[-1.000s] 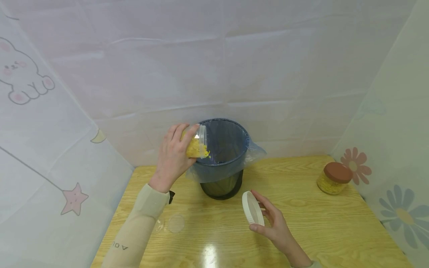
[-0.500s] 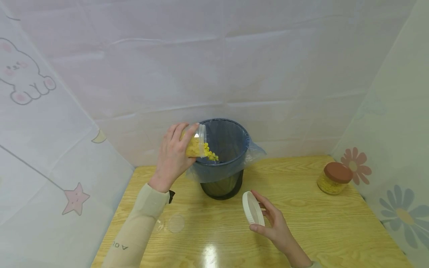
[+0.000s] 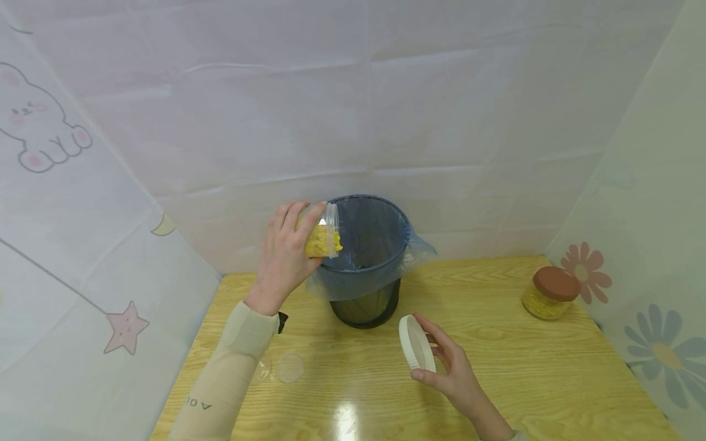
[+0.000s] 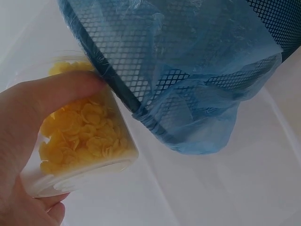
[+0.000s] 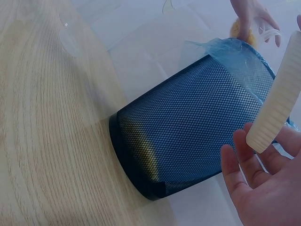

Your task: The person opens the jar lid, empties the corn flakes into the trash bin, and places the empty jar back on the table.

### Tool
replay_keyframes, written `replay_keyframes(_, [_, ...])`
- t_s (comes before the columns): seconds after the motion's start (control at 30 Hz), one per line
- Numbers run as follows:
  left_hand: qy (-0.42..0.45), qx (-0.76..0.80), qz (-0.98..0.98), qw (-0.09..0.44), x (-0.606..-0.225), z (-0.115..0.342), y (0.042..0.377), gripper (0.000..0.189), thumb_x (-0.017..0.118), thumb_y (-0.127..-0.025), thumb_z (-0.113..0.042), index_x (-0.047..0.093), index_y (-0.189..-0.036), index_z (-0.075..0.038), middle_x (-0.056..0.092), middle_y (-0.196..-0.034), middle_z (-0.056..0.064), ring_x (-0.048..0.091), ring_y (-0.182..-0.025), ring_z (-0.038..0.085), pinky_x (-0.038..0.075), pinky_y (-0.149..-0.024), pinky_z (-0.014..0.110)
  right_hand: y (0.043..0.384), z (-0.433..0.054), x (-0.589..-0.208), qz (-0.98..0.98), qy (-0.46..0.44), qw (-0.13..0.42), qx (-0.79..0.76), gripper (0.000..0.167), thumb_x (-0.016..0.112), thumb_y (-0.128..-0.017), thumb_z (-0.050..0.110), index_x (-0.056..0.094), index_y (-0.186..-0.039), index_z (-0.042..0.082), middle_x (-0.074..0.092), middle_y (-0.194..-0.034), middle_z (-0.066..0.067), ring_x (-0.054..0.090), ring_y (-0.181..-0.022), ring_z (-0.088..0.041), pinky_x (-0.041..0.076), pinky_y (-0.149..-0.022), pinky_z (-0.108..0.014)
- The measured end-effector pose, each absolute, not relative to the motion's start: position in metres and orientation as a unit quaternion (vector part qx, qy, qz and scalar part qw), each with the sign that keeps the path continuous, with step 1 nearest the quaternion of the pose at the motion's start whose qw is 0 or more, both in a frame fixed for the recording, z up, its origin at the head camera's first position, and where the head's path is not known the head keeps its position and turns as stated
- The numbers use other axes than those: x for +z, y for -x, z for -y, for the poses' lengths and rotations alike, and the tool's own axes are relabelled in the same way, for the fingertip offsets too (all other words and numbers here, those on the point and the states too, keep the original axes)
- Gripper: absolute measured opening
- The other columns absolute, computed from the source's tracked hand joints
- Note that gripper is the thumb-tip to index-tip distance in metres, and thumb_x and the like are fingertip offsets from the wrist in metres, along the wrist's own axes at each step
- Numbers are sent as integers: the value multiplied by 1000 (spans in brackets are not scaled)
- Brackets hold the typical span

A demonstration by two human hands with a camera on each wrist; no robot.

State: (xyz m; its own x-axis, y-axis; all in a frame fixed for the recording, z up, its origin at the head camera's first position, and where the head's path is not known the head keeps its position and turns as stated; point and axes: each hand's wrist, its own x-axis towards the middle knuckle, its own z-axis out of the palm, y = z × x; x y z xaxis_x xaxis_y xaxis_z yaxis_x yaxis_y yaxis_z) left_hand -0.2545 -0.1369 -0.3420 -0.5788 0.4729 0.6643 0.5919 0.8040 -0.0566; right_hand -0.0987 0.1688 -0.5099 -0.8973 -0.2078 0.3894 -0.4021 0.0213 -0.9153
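Note:
My left hand (image 3: 287, 254) grips a clear plastic jar (image 4: 89, 127) part-filled with yellow flakes (image 4: 84, 134). The jar lies tilted on its side, its mouth over the left rim of a black mesh wastebasket (image 5: 188, 117) lined with a thin blue bag (image 4: 197, 113). Some flakes bulge at the jar's mouth. To the right and nearer, my right hand (image 3: 455, 373) holds a white ribbed lid (image 3: 415, 344) on edge by its rim, between thumb and fingers. Through the mesh in the right wrist view, yellow shows at the basket's bottom.
A second jar (image 3: 546, 300) with a brown lid and yellow contents stands at the right of the wooden table (image 3: 485, 306). Near the left forearm lie a clear disc (image 3: 290, 367) and a small clear piece of plastic (image 3: 261, 371). A printed cloth backdrop (image 3: 386, 122) rises behind the basket.
Half a second ago a clump of flakes was falling from the jar into the basket; now none is in the air. The jar holds a similar tilt, and the right hand with the lid stays put.

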Motion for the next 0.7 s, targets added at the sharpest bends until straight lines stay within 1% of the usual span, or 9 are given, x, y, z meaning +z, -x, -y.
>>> replay_keyframes(0.17, [303, -76, 884, 348, -340, 138, 255, 113, 102, -56, -27, 44, -152, -16, 48, -141, 19, 41, -131, 39, 42, -105, 52, 99, -169, -510, 711, -213, 73, 666, 80, 71, -83, 3, 37, -155, -1, 50, -143, -20, 53, -114, -31, 52, -89, -36])
replay_keyframes(0.27, [302, -68, 885, 348, -340, 139, 255, 113, 102, -56, -27, 43, -152, -17, 48, -142, 18, 41, -131, 39, 41, -106, 51, 98, -169, -510, 712, -213, 74, 665, 80, 71, -83, 3, 37, -154, -2, 50, -144, -20, 53, -114, -32, 52, -89, -36])
replay_keyframes(0.4, [301, -63, 885, 348, -340, 140, 256, 113, 102, -57, -25, 43, -152, -17, 48, -142, 19, 41, -131, 39, 39, -108, 51, 98, -169, -510, 712, -214, 74, 665, 79, 71, -83, 3, 37, -154, -2, 50, -143, -20, 53, -114, -32, 52, -90, -36])
replay_keyframes(0.6, [305, -60, 884, 350, -340, 140, 256, 111, 101, -57, -23, 44, -152, -16, 49, -141, 19, 42, -130, 40, 39, -108, 51, 99, -169, -510, 711, -217, 74, 665, 80, 71, -82, 2, 37, -155, -1, 50, -142, -20, 53, -115, -32, 52, -90, -36])
replay_keyframes(0.7, [305, -59, 884, 350, -340, 140, 256, 111, 101, -56, -23, 44, -151, -16, 49, -141, 19, 42, -130, 40, 38, -109, 51, 98, -169, -509, 711, -216, 73, 666, 80, 71, -82, 2, 37, -155, -1, 50, -143, -19, 53, -115, -29, 52, -90, -36])
